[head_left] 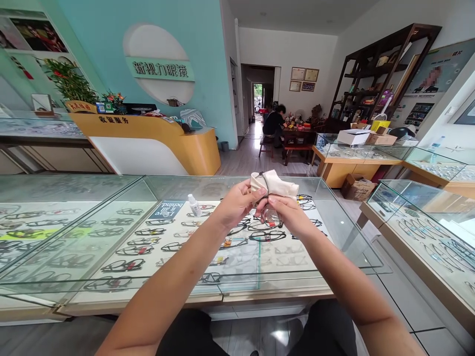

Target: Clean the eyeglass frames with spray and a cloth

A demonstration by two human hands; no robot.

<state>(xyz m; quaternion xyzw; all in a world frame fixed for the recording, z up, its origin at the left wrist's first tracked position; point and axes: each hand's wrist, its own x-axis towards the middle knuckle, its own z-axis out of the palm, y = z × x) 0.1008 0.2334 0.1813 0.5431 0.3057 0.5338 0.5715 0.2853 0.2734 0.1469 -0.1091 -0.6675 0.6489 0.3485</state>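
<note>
Above the glass display counter, my left hand (237, 200) and my right hand (287, 212) are close together, both with closed fingers. Between them is a pair of dark-framed eyeglasses (262, 181), with a cream cloth (282, 186) bunched around part of it. My left thumb and fingers pinch the frame and the cloth's left end. The right thumb presses at the cloth's lower edge, and a lens hangs below the fingers. Exactly which part of the frame each hand grips is partly hidden. Left of my hands, a small white spray bottle (194, 205) stands upright on the glass.
The glass counter (297, 279) holds rows of eyeglasses and a blue printed card (166, 210). Another glass case (426, 237) stands at right. Beyond are a yellow-fronted service desk (200, 151), a cardboard box (358, 188) on the floor, and a seated person (273, 123) at a table.
</note>
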